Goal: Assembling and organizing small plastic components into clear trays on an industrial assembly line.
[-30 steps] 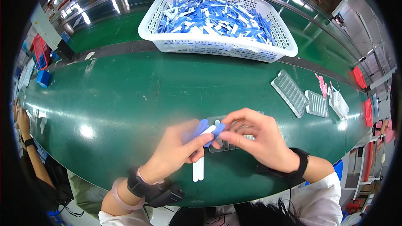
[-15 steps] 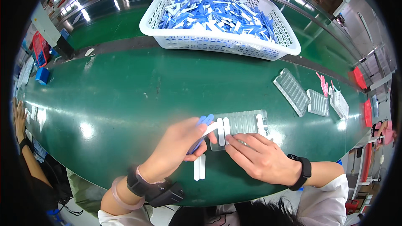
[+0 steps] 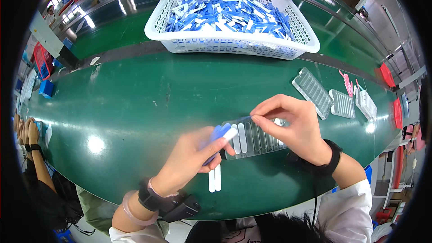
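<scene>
1. Nearest, a black band [image 3: 147,195] and a pale bangle [image 3: 130,210] circle the left forearm; another black band [image 3: 334,157] is on the right wrist.
2. Two loose white sticks [image 3: 218,179] lie side by side on the green table [image 3: 121,103], just below the left hand.
3. The left hand [image 3: 194,152] is closed around a bundle of blue and white sticks [image 3: 221,132], their upper ends slanting toward the right.
4. Beside that bundle lies a clear slotted tray [image 3: 256,140] — two white sticks in its left slots, another white piece near its right end, partly hidden.
5. The right hand [image 3: 294,126] is over the tray, thumb and forefinger tips together; I cannot tell whether they pinch anything.
6. At the far left, another person's hands [image 3: 31,132] are at the table's edge.
7. Farther right are more clear ribbed trays [image 3: 312,93], with pink sticks [image 3: 347,84] near them.
8. Beyond, a white perforated basket [image 3: 229,39] holds a heap of mixed blue and white pieces [image 3: 229,14].
</scene>
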Demonstrator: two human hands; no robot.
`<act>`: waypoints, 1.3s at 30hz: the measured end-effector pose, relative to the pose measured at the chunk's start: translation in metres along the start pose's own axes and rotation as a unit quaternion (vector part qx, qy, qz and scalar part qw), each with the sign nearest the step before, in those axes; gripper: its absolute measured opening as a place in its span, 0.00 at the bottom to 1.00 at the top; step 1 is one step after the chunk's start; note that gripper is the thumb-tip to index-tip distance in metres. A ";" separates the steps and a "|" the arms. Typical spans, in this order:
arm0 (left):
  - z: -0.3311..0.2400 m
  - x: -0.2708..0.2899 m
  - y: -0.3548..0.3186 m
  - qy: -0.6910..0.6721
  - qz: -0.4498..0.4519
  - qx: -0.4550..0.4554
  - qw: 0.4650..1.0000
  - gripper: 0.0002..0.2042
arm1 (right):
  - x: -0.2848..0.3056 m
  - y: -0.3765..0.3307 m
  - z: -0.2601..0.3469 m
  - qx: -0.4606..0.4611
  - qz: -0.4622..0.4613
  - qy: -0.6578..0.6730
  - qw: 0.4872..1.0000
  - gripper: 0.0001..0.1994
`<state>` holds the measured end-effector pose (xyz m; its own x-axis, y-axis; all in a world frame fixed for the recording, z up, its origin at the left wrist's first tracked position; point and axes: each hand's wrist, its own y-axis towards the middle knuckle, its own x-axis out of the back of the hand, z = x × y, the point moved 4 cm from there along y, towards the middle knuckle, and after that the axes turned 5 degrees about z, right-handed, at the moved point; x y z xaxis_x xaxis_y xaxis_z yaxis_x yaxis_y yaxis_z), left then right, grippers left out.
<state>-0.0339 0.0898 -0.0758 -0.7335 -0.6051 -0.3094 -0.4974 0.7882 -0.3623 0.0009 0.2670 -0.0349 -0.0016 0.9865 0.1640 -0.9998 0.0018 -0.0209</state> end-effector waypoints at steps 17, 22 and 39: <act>-0.007 -0.005 -0.002 -0.012 0.001 -0.016 1.000 0.09 | -0.023 -0.018 0.004 0.047 0.067 -0.124 0.989 0.12; -0.009 -0.007 -0.001 -0.019 0.009 -0.022 1.000 0.07 | -0.015 -0.006 -0.004 -0.106 0.101 0.122 0.982 0.09; -0.002 -0.005 0.003 -0.067 0.033 -0.036 0.997 0.11 | 0.020 0.027 -0.010 -0.104 0.119 -0.236 0.959 0.11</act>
<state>-0.0322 0.0952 -0.0733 -0.6989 -0.5580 -0.4473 -0.4858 0.8294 -0.2758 -0.0261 0.2887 -0.0421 -0.2880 0.7792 0.5567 -0.9442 -0.1340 -0.3009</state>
